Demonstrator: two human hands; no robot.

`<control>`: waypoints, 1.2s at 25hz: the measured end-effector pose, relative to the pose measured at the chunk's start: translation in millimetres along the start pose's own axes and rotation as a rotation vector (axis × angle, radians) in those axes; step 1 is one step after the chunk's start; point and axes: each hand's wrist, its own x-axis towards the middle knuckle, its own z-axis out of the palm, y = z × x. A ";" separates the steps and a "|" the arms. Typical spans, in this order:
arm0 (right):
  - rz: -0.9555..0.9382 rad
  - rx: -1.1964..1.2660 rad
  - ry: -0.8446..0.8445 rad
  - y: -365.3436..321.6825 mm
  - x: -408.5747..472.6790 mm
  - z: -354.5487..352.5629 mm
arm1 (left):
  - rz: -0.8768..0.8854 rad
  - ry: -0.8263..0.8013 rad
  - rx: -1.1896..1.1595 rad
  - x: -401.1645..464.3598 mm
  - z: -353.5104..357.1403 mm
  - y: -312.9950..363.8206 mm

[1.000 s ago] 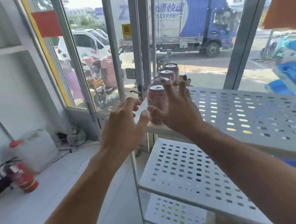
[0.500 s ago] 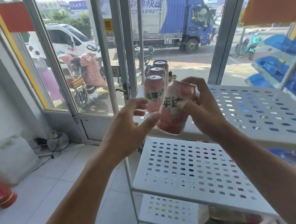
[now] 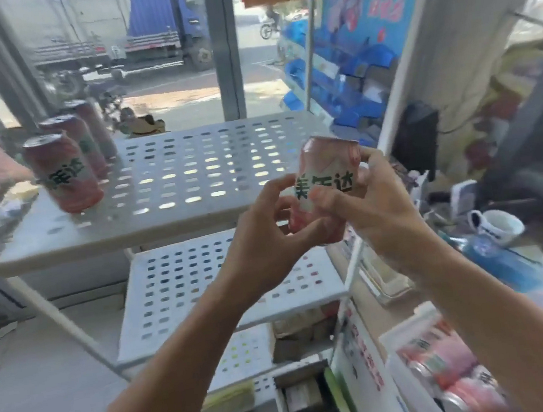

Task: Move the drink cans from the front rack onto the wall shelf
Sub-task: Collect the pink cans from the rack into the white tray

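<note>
One can (image 3: 327, 184), lifted off the rack (image 3: 59, 230) since a second ago: left hand (image 3: 267, 237) and right hand (image 3: 370, 206) both grip it; three cans (image 3: 65, 170) remain.

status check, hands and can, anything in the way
Both hands, left and right, on one pink can, held upright off the rack. Three cans left on the top tier. Nothing in the way near the hands.

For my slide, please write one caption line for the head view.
Both hands, left and right, hold one pink can before the rack; three cans stand on it.
</note>
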 end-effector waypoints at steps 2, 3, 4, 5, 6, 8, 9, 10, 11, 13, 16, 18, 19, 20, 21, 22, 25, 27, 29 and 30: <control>0.022 0.040 0.144 13.3 -19.1 -43.5 | 0.001 -0.127 -0.010 5.9 48.6 3.0; 0.033 0.037 0.208 19.2 -29.2 -64.3 | -0.002 -0.190 -0.016 7.8 69.3 4.4; 0.049 0.023 0.270 25.4 -40.6 -86.1 | 0.001 -0.239 -0.009 9.6 89.6 4.1; 0.072 0.008 0.326 32.7 -52.5 -106.6 | 0.016 -0.274 0.012 11.4 107.9 2.9; 0.105 -0.004 0.381 41.3 -67.5 -128.9 | 0.032 -0.313 0.047 12.2 128.8 2.7; 0.190 -0.019 0.470 60.8 -97.3 -163.8 | 0.072 -0.371 0.153 10.7 162.8 1.0; 0.227 -0.021 0.517 71.0 -112.9 -180.0 | 0.098 -0.401 0.197 8.9 179.4 0.1; 0.272 -0.024 0.565 80.9 -127.0 -193.5 | 0.122 -0.434 0.230 6.9 194.2 -0.2; 0.331 -0.027 0.618 91.5 -144.2 -205.9 | 0.142 -0.480 0.257 3.9 210.7 -1.1; 0.452 -0.029 0.683 115.7 -180.8 -219.7 | 0.184 -0.571 0.301 -1.4 236.6 -3.0; 0.645 -0.087 0.692 155.3 -237.8 -223.9 | 0.233 -0.674 0.339 -8.6 266.5 -2.7; 0.714 0.024 0.666 173.9 -266.9 -215.6 | 0.248 -0.715 0.357 -13.6 278.7 -1.9; 0.746 0.088 0.658 178.3 -278.0 -209.6 | 0.257 -0.735 0.369 -16.9 284.2 -2.3; 0.774 0.123 0.667 182.9 -286.0 -203.3 | 0.270 -0.755 0.388 -20.4 288.5 -2.7; 0.802 0.138 0.669 185.5 -292.9 -195.8 | 0.284 -0.780 0.411 -24.4 293.3 -4.6; 0.818 0.143 0.681 188.0 -297.5 -189.1 | 0.300 -0.802 0.430 -27.5 297.4 -6.7; 0.846 0.146 0.786 203.4 -302.2 -178.4 | 0.325 -0.841 0.443 -34.0 304.2 -14.4; 0.871 0.163 0.826 209.8 -300.5 -176.7 | 0.318 -0.851 0.443 -35.4 305.1 -17.2; 0.880 0.146 0.826 210.0 -298.8 -178.9 | 0.304 -0.857 0.454 -35.7 304.4 -18.3; 0.892 0.108 0.806 210.5 -298.9 -180.9 | 0.302 -0.857 0.456 -35.6 304.0 -18.8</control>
